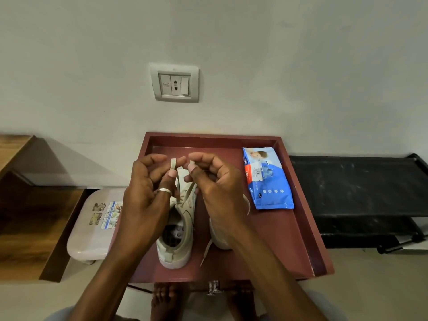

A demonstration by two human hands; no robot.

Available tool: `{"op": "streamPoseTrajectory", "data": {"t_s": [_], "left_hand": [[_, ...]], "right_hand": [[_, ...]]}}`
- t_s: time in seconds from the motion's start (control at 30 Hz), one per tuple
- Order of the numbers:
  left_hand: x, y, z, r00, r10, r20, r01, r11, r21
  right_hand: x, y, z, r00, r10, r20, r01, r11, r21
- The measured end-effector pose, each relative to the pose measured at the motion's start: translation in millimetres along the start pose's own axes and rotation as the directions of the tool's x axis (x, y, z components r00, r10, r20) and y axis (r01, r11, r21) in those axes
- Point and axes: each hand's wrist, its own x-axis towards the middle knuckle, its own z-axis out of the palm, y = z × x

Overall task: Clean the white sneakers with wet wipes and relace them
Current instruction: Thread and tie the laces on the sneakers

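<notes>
A white sneaker stands on the dark red tray, heel toward me. Its off-white lace runs up from the eyelets in two strands. My left hand, with a ring on the thumb, pinches the left lace end above the toe. My right hand pinches the right lace end close beside it. The second sneaker sits to the right, mostly hidden under my right forearm, and a loose lace trails from it. A blue pack of wet wipes lies at the tray's back right.
A white plastic stool with stickers stands left of the tray, next to a wooden cabinet. A black bench is on the right. A wall socket plate sits above. Bare feet show below the tray.
</notes>
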Motion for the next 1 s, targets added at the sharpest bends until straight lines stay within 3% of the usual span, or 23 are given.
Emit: {"op": "streamPoseTrajectory", "data": {"t_s": [0.17, 0.23, 0.3, 0.37, 0.43, 0.53, 0.6, 0.67, 1.0], "left_hand": [[17.0, 6.7, 3.0, 0.998, -0.030, -0.049, 0.025, 0.995, -0.101], [21.8, 5.4, 3.8, 0.998, -0.029, -0.060, 0.023, 0.995, -0.100], [24.7, 2.5, 3.9, 0.997, -0.022, -0.072, 0.015, 0.995, -0.096], [27.0, -1.9, 2.5, 0.995, -0.006, -0.095, -0.002, 0.996, -0.088], [29.0, -6.5, 0.4, 0.995, 0.008, -0.104, -0.013, 0.999, -0.050], [32.1, -12.8, -1.0, 0.994, -0.027, -0.109, 0.029, 0.999, 0.020], [32.9, -14.6, -1.0, 0.993, -0.041, -0.114, 0.047, 0.998, 0.046], [33.1, -15.4, -0.8, 0.992, -0.043, -0.122, 0.050, 0.997, 0.053], [32.0, -15.1, 0.5, 0.994, -0.056, -0.090, 0.063, 0.995, 0.078]], "right_hand": [[5.7, -9.7, 2.5, 0.998, 0.040, -0.040, -0.038, 0.997, 0.071], [4.5, -5.4, 3.0, 0.999, 0.029, -0.034, -0.030, 0.999, -0.039], [0.7, 1.2, 3.0, 0.999, -0.026, -0.024, 0.018, 0.961, -0.276], [-4.1, 5.5, 3.0, 0.996, -0.052, 0.074, 0.084, 0.824, -0.561], [-9.7, 8.5, 3.9, 0.966, 0.054, 0.254, 0.152, 0.678, -0.719], [-20.3, 19.6, 7.5, 0.857, 0.181, 0.482, 0.347, 0.490, -0.800], [-27.4, 28.6, 11.3, 0.826, 0.139, 0.547, 0.482, 0.329, -0.812], [-29.9, 35.5, 13.3, 0.827, 0.057, 0.560, 0.533, 0.236, -0.812], [-24.0, 46.3, 11.9, 0.886, -0.093, 0.455, 0.464, 0.236, -0.854]]}}
